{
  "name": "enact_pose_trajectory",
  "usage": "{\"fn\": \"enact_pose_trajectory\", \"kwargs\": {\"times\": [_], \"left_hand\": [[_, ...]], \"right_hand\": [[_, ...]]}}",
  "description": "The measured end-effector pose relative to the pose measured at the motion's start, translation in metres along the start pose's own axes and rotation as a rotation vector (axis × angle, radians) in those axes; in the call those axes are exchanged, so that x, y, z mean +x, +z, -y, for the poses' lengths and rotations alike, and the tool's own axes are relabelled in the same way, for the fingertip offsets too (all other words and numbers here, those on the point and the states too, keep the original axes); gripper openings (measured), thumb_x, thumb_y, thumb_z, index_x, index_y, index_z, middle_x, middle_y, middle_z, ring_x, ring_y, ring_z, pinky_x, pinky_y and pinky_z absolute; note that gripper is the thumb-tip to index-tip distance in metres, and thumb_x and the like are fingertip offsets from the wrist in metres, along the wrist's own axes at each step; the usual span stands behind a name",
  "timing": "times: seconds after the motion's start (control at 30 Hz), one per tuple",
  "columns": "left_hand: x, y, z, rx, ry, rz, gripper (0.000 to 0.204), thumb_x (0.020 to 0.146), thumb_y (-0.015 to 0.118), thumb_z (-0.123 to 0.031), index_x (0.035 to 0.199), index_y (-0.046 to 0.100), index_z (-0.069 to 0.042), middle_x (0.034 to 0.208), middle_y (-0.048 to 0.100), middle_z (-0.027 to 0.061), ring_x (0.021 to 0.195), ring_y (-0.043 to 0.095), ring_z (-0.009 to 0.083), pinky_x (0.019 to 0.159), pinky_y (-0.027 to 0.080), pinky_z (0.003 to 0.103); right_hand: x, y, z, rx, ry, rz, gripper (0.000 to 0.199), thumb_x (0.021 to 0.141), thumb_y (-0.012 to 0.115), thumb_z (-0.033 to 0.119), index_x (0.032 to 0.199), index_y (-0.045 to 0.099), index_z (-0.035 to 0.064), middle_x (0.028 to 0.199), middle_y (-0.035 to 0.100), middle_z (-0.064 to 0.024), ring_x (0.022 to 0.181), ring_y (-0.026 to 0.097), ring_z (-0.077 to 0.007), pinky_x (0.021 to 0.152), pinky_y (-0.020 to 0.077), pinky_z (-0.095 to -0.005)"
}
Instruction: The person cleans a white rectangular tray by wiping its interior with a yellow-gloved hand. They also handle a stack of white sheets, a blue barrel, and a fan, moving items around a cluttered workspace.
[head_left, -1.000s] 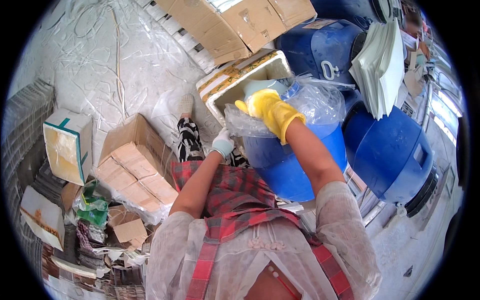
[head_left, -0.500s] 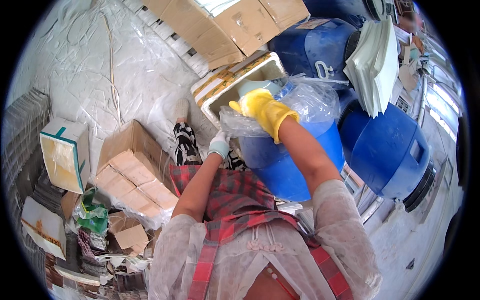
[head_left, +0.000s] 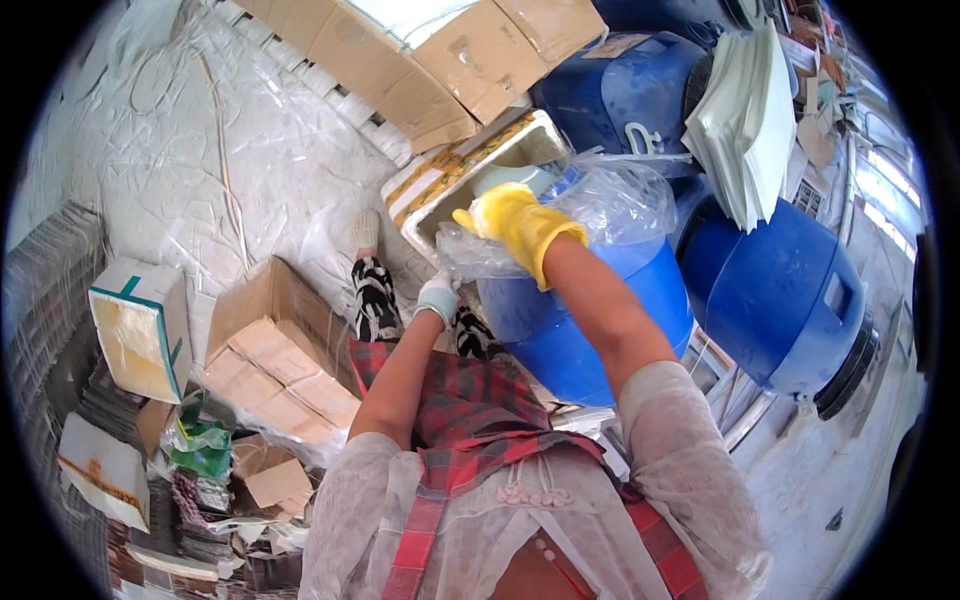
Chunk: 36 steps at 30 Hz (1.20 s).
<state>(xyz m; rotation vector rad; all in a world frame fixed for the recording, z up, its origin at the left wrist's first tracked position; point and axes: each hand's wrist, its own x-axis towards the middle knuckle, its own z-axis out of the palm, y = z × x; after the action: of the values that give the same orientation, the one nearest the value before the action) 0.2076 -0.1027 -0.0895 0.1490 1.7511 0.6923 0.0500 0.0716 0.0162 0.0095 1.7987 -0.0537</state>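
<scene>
My right hand (head_left: 508,222) wears a thick yellow rubber glove and is curled above a clear plastic bag (head_left: 472,256), with one digit pointing left. What lies under its bent fingers is hidden. The bag lines a blue plastic barrel (head_left: 580,340) close to my body and spills over its rim. Lower and to the left, my left hand (head_left: 438,297), in a whitish glove, has its fingers closed at the bag's hanging edge. Just beyond, a white foam box (head_left: 418,238) with yellow tape stands tilted, and a pale rounded container (head_left: 515,176) shows at its mouth.
Blue barrels (head_left: 775,295) lie at the right, with a stack of pale sheets (head_left: 742,130) over them. A large cardboard carton (head_left: 430,75) stands at the far side. Another carton (head_left: 285,350) and a foam box (head_left: 140,335) are at the left. Plastic film (head_left: 170,140) covers the floor.
Both hands have barely moved: the right has shifted slightly left, still above the bag. The surroundings slide slightly in the picture as my head moves.
</scene>
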Motion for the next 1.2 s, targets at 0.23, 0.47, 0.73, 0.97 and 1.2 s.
{"fn": "enact_pose_trajectory", "kwargs": {"times": [0.23,0.47,0.73,0.97,1.2], "left_hand": [[-0.003,-0.009,-0.005,0.033,0.025,0.002,0.019,0.084,0.05,-0.02,0.091,0.057,-0.004,0.09,0.06,0.0223,0.086,0.058,0.039,0.073,0.045,0.046],[0.0,-0.01,-0.003,0.044,0.036,0.014,0.019,0.081,0.054,-0.019,0.091,0.059,-0.004,0.089,0.061,0.0227,0.086,0.058,0.0395,0.073,0.046,0.044],[0.008,-0.006,0.005,0.091,0.036,0.041,0.025,0.079,0.055,-0.024,0.094,0.059,-0.004,0.086,0.061,0.0253,0.086,0.059,0.04,0.074,0.046,0.045],[0.008,-0.007,0.005,0.091,0.022,0.058,0.025,0.081,0.054,-0.025,0.093,0.06,-0.004,0.087,0.061,0.0251,0.088,0.058,0.0404,0.075,0.046,0.045],[0.018,0.0,0.018,0.105,0.07,0.095,0.025,0.084,0.051,-0.025,0.094,0.06,-0.004,0.089,0.06,0.0254,0.089,0.057,0.0406,0.076,0.045,0.045]], "right_hand": [[0.0,-0.004,0.001,0.008,0.019,0.012,0.054,0.09,0.029,0.048,0.109,0.063,0.0106,0.11,0.061,-0.0099,0.105,0.056,-0.0281,0.089,0.0418,-0.04],[0.008,0.0,-0.002,0.044,0.017,0.004,0.054,0.09,0.031,0.048,0.108,0.063,0.0096,0.11,0.061,-0.0102,0.105,0.056,-0.0282,0.089,0.0422,-0.0398],[0.009,-0.001,-0.001,0.055,0.013,-0.002,0.053,0.089,0.032,0.049,0.108,0.063,0.0097,0.11,0.061,-0.0105,0.105,0.056,-0.029,0.089,0.0419,-0.0404],[0.007,-0.006,0.001,0.08,0.029,0.004,0.052,0.089,0.034,0.048,0.107,0.063,0.0092,0.11,0.061,-0.0107,0.105,0.055,-0.0296,0.089,0.0416,-0.0406],[0.014,-0.003,-0.001,0.105,0.029,0.002,0.051,0.089,0.036,0.048,0.109,0.062,0.0092,0.113,0.059,-0.0109,0.107,0.054,-0.029,0.091,0.0409,-0.0397]]}}
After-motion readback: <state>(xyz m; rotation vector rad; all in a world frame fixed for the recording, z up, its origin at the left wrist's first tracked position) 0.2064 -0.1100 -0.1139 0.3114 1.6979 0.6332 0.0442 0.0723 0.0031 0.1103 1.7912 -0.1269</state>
